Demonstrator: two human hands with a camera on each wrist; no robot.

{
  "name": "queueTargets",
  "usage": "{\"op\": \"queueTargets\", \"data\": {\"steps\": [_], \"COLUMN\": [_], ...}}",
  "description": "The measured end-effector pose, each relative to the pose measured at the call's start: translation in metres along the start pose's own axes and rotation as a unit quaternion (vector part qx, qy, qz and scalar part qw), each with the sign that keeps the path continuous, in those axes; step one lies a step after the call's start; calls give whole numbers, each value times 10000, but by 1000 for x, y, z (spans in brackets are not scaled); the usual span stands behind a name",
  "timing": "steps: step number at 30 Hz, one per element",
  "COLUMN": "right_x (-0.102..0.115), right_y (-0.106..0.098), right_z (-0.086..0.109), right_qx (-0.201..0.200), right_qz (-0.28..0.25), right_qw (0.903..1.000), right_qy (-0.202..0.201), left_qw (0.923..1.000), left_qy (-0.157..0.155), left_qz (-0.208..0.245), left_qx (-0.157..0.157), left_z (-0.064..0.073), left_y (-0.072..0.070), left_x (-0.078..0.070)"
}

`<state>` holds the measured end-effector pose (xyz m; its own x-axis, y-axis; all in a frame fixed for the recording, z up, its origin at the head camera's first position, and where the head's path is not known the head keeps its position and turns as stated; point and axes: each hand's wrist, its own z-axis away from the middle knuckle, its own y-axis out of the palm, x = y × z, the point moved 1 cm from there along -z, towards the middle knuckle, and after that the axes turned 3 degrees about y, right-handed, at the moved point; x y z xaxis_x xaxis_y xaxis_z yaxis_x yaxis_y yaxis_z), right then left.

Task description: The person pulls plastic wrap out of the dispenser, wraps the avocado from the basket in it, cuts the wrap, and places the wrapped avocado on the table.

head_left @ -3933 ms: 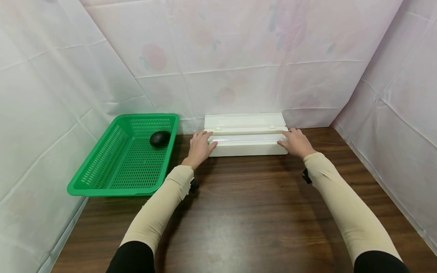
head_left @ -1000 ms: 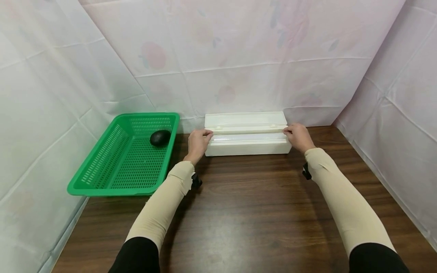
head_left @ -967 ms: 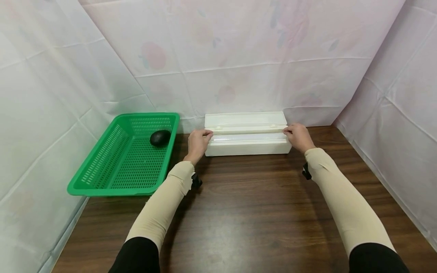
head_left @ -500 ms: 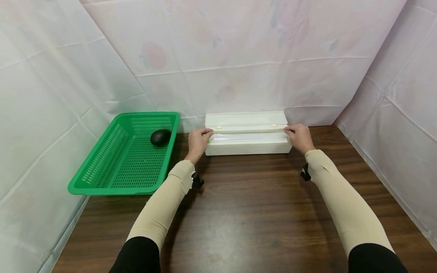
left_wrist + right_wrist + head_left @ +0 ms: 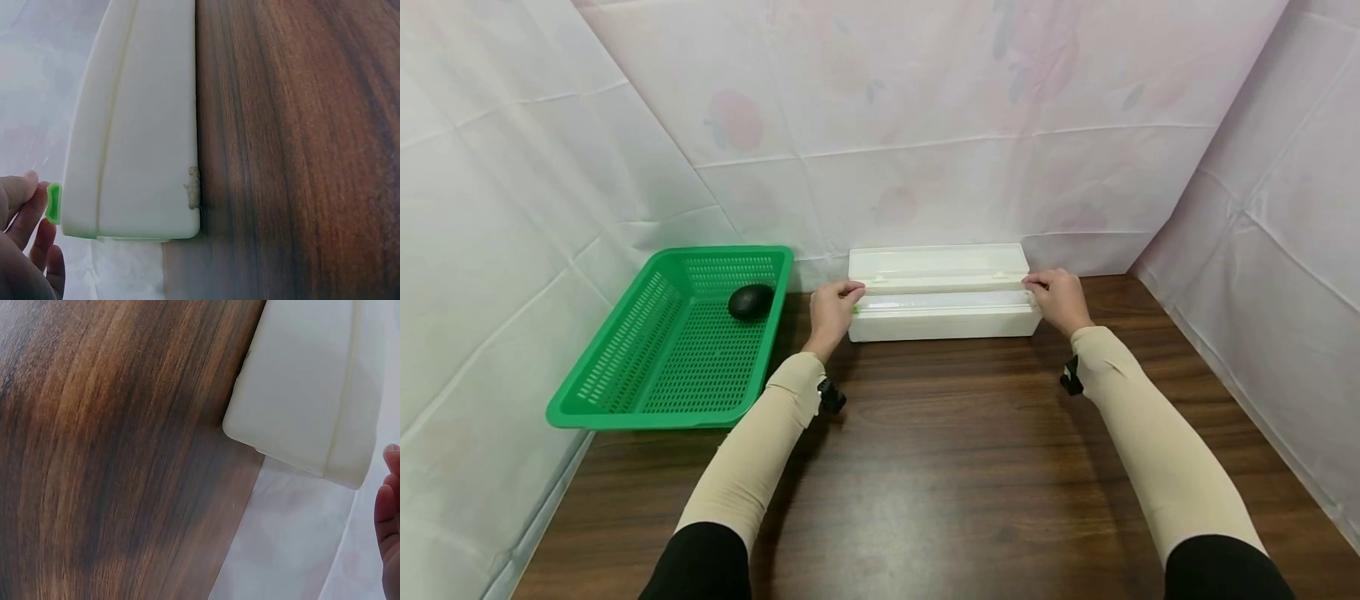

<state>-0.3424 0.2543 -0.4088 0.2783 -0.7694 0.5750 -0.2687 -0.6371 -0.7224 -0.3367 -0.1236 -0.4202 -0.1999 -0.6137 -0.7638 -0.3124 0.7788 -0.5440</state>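
Note:
Against the back cloth stands a long white cling film dispenser box (image 5: 943, 327), its lid (image 5: 938, 262) raised and leaning back. Clear cling film (image 5: 943, 302) lies across the trough behind the front wall. At the box's left end, my left hand (image 5: 831, 317) pinches the film's edge between thumb and fingers. My right hand (image 5: 1062, 302) does likewise at the right end, thumb and forefinger together. A small green end piece (image 5: 54, 203) sticks out of the box beside the left fingertips in the left wrist view. The film between the hands is nearly invisible.
To the left sits a green perforated plastic basket (image 5: 557, 410) with a smooth black egg-shaped thing (image 5: 750, 302) in it. Pale printed cloth (image 5: 880, 108) surrounds the dark wooden table (image 5: 947, 467) at the back and sides.
Nearly four seconds ago both hands had spread fingers at the box's ends; since then thumbs and fingers have closed into pinches. Over the last second the hands have barely moved.

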Motion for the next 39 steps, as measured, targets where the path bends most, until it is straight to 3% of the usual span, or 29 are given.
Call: {"op": "queueTargets", "data": {"steps": [16,23,39], "right_x": [0,1,8], "right_y": [-2,-4,-14], "right_z": [6,7,0], "right_qx": [-176,-310,-381], "right_qz": [-123,-225,-390], "right_qw": [9996,9992,9984], "right_qy": [-156,-92,-116], "left_qw": [9996,9973,9963], "left_qy": [-129,-394,-264], "left_qz": [266,611,822], "left_qx": [50,143,-42], "left_z": [6,9,2], "left_y": [-2,-3,-8], "left_x": [0,-5,-14]}}
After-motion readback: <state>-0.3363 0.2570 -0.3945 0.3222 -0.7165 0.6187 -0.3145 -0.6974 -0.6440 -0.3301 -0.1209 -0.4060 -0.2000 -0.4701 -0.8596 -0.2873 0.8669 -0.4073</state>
